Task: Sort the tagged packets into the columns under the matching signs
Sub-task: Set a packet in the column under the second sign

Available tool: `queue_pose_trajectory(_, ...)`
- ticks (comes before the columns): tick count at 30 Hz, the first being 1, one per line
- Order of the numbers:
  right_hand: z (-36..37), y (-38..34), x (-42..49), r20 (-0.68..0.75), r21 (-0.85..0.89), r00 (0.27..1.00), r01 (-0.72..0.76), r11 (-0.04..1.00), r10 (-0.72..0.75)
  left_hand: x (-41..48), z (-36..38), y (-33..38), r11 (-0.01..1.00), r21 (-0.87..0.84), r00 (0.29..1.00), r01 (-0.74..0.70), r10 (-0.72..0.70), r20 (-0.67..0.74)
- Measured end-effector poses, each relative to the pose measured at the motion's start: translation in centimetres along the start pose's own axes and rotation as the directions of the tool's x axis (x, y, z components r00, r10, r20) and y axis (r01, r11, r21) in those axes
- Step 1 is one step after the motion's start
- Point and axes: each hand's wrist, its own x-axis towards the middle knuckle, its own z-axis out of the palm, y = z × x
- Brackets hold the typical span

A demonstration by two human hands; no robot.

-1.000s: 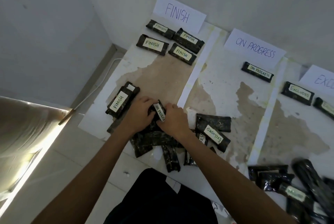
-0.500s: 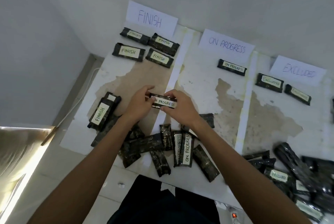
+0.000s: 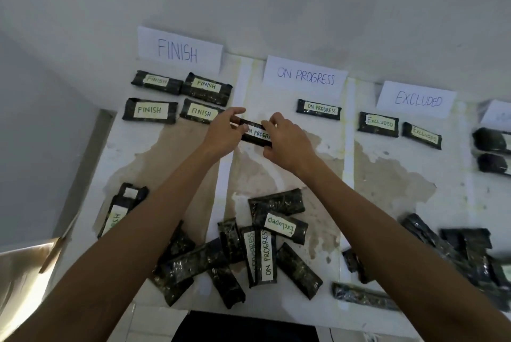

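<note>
Both my hands hold one dark packet tagged ON PROGRESS [image 3: 255,134], my left hand [image 3: 224,134] at its left end, my right hand [image 3: 287,142] at its right end. It hovers over the top of the middle column, below the ON PROGRESS sign [image 3: 305,76] and left of a placed ON PROGRESS packet [image 3: 319,109]. Several FINISH packets [image 3: 150,110] lie under the FINISH sign [image 3: 178,50]. Two EXCLUDED packets [image 3: 378,124] lie under the EXCLUDED sign [image 3: 417,100].
A loose pile of packets [image 3: 265,253] lies near the front edge, some face down, one tagged EXCLUDED [image 3: 279,227]. A FINISH packet [image 3: 119,211] lies at the left. More dark packets [image 3: 464,253] are heaped at the right. White strips [image 3: 349,131] divide the columns.
Both hands lifted the ON PROGRESS packet from the pile and carried it away from me, toward the top of the middle column. The head view shifted right and up.
</note>
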Motion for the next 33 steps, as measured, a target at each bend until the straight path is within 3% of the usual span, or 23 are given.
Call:
queue_pose_trajectory(9,1.7,1.8,4.6,0.161,0.236,0.982,-0.137,0.962,0.100,6.0,1.1,-0.2,0.991,0.128,0.999,-0.034,0.032,0.023)
queue_pose_trajectory(13,3.1,2.1,5.1,0.201,0.136,0.979,-0.010,0.991,-0.018,6.3,1.9,-1.7,0.973,0.207,0.995,-0.099,0.094,0.031)
queue_pose_trajectory(17,4.1,2.8,5.6,0.159,0.067,0.982,0.092,0.993,-0.102,6.4,2.2,-2.6,0.954,0.223,0.980,-0.201,0.196,0.041)
queue_pose_trajectory(24,2.7,5.7,9.2,0.004,0.150,0.999,-0.046,0.988,0.046,9.3,2.5,-1.1,0.906,0.312,0.953,-0.286,0.303,-0.006)
queue_pose_trajectory(33,2.1,6.5,10.8,0.058,0.222,0.998,-0.037,0.974,0.025,10.8,2.8,-1.6,0.841,0.432,0.944,-0.326,0.314,0.102)
